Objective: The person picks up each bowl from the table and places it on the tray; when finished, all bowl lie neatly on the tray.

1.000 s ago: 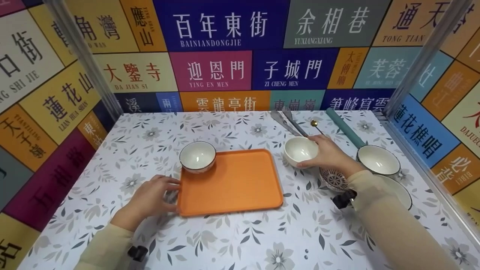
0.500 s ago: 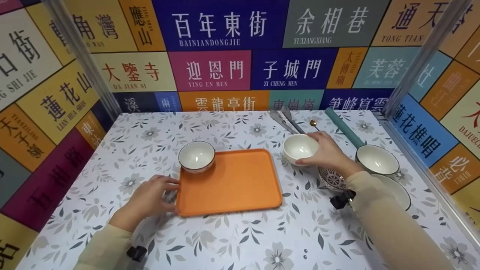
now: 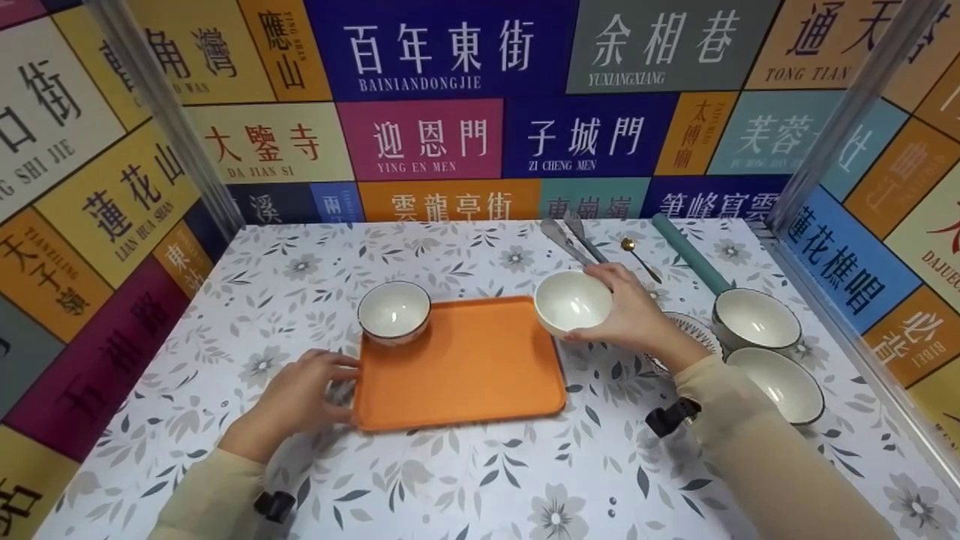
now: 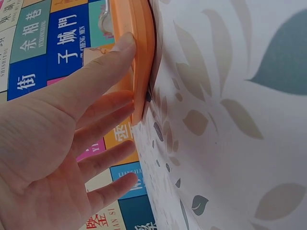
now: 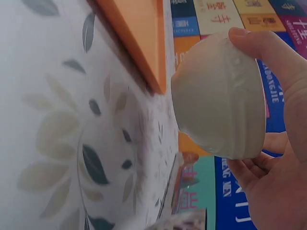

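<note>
My right hand [image 3: 626,315] grips a plain cream bowl [image 3: 566,306] by its rim, thumb on the near side and fingers on the far side. In the right wrist view the bowl [image 5: 218,98] hangs above the table, apart from the orange tray [image 5: 139,38]. The head view places it over the back right corner of the tray [image 3: 465,375]. A dark-rimmed bowl [image 3: 394,315] sits on the tray's back left corner. At the tray's left edge rests my left hand [image 3: 304,401]; its thumb [image 4: 108,62] touches the rim and its fingers are spread, nearly straight.
On the right stand a green-handled bowl [image 3: 756,319], an oval dish [image 3: 784,386] and a patterned bowl [image 3: 694,330] partly hidden by my right arm. Grey utensils [image 3: 566,238] and a small gold spoon [image 3: 639,259] lie at the back. Printed walls enclose the floral tabletop [image 3: 450,487].
My right hand has carried the cream bowl left, from beside the tray to over its back right corner. More of the patterned bowl, oval dish and gold spoon shows. The left hand stays put.
</note>
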A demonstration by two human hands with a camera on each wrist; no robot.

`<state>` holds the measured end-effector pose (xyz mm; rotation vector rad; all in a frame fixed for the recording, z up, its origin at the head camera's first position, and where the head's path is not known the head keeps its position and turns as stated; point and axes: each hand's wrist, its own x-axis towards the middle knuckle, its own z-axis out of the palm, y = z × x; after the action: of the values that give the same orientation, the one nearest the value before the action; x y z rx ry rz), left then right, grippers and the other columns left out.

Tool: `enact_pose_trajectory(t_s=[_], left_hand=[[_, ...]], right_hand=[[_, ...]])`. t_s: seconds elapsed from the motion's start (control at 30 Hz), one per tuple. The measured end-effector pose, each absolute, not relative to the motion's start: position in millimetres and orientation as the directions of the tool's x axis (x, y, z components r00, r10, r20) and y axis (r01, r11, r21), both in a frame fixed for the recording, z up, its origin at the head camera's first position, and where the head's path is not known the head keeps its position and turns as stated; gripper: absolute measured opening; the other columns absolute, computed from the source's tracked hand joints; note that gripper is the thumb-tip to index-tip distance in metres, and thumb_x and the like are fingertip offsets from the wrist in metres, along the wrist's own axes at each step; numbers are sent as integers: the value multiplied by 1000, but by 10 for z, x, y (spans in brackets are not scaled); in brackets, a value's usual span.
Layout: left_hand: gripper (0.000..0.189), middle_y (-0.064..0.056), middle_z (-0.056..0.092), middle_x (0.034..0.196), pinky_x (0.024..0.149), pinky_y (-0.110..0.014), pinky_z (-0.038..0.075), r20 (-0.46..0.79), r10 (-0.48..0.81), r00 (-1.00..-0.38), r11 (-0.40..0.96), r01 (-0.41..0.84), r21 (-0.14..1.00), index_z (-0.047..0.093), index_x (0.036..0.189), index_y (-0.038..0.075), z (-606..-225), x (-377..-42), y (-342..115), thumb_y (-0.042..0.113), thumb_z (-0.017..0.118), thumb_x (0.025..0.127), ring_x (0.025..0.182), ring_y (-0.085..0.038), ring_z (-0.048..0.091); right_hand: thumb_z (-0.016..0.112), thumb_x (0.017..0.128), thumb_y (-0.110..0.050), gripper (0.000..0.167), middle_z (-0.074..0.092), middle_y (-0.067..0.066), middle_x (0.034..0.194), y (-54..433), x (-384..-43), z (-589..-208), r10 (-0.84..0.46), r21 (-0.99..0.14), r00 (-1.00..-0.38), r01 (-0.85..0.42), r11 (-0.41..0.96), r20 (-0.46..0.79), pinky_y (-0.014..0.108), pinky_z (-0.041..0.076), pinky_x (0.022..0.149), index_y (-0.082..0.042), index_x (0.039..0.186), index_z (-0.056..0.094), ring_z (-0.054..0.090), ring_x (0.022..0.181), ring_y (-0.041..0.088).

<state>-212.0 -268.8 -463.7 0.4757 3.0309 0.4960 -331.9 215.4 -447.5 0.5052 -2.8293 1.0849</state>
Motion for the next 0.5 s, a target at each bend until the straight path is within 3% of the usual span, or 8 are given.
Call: enact_pose_trajectory(t_s=[0.27, 0.5], left_hand=[[60, -5, 68, 135, 106, -60, 47, 25, 312, -950, 896, 303, 324, 76, 124, 12, -4636, -2144, -2679, 30, 95, 70, 133, -36, 54], [60, -5, 68, 137, 107, -59, 47, 15, 306, -952, 896, 294, 333, 76, 125, 11, -4643, -2130, -2699, 29, 94, 71, 133, -37, 54]], right_hand=[[101, 51, -40, 115, 45, 12, 151, 1919, -3156, -4465, -319, -658, -919, -390, 644, 232, 64, 36, 118, -5, 149, 52, 45, 140, 39], [101, 50, -42, 116, 47, 9, 150, 1633, -3030, -4522, -367, -680, -903, -414, 605, 224, 59, 40, 117, -8, 149, 52, 48, 137, 36]])
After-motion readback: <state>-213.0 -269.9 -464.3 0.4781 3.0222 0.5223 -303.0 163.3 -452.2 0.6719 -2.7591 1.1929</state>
